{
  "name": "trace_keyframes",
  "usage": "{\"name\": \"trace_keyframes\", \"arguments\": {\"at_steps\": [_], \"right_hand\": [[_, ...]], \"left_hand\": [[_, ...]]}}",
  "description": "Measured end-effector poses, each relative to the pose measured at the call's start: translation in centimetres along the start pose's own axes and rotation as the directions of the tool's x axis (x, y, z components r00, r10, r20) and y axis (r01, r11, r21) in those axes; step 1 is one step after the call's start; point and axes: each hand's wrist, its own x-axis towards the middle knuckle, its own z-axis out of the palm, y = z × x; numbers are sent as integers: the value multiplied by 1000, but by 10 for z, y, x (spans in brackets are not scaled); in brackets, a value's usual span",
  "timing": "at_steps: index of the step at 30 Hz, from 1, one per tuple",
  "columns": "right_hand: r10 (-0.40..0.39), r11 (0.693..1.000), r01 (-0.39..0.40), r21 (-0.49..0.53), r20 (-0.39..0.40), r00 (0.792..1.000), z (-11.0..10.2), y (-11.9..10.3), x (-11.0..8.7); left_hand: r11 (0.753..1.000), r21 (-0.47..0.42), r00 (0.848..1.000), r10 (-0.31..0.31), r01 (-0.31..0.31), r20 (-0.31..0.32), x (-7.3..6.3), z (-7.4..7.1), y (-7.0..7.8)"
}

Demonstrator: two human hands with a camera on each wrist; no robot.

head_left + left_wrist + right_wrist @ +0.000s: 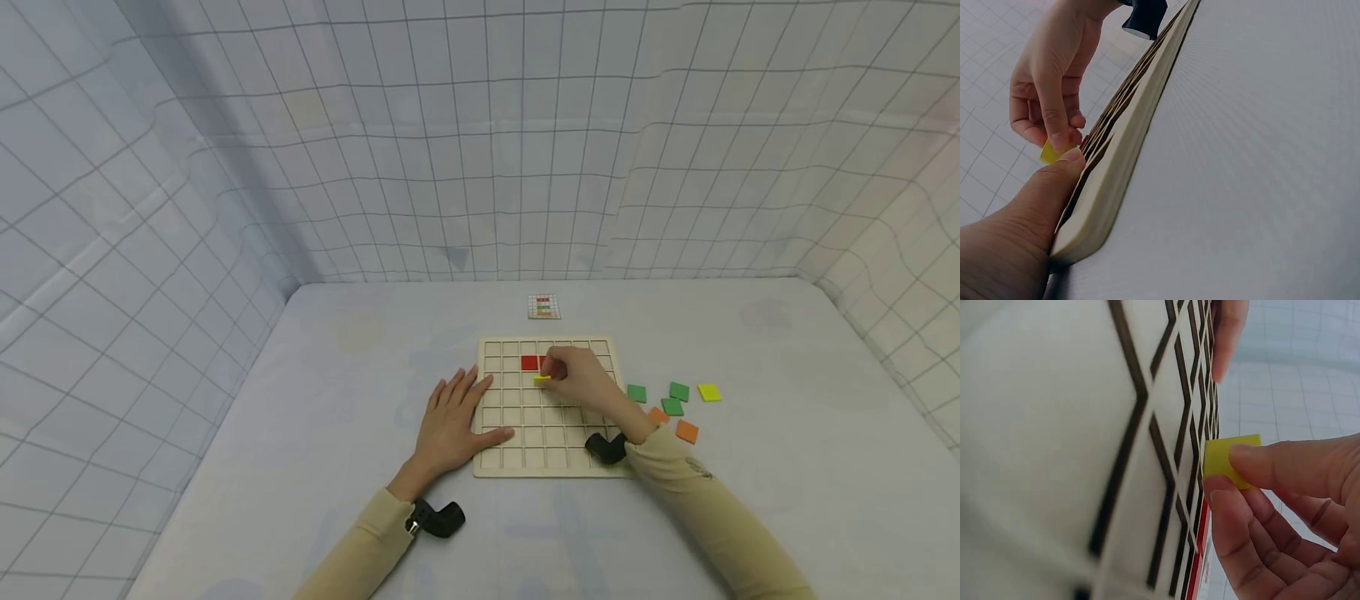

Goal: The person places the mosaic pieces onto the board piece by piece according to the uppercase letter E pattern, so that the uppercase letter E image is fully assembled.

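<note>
A pale wooden grid board [525, 458] lies on the table. Between thumb and fingertips, my right hand [581, 379] pinches a yellow square tile [1219, 459], tilted up on edge close over the upper middle cells. Just behind it, red tiles [529, 362] sit in the grid, partly covered by that hand. With fingers spread, my left hand [450, 429] rests at the board's left edge. Its thumb [1044, 187] lies across the frame, as the left wrist view shows.
Right of the board lie several loose tiles: green [672, 407], orange [687, 431] and another yellow tile [708, 392]. Behind the board is a small pattern card [543, 307] with coloured squares. White gridded cloth [487, 150] walls the table at the back and sides.
</note>
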Motion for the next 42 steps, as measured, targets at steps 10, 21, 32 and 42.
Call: {"name": "trace_keyframes", "arguments": {"at_steps": [10, 21, 32, 42], "right_hand": [[54, 994, -53, -95, 4, 999, 9, -9, 11], [48, 984, -39, -173, 46, 998, 6, -8, 7], [75, 964, -39, -264, 130, 989, 5, -6, -1], [-94, 970, 136, -200, 209, 973, -6, 6, -19]], "left_hand": [[1000, 0, 1000, 6, -6, -6, 1, -1, 0], [1000, -10, 1000, 12, -13, -17, 0, -1, 0], [1000, -5, 1000, -7, 7, 6, 0, -3, 1], [1000, 14, 1000, -11, 11, 12, 0, 0, 1]]}}
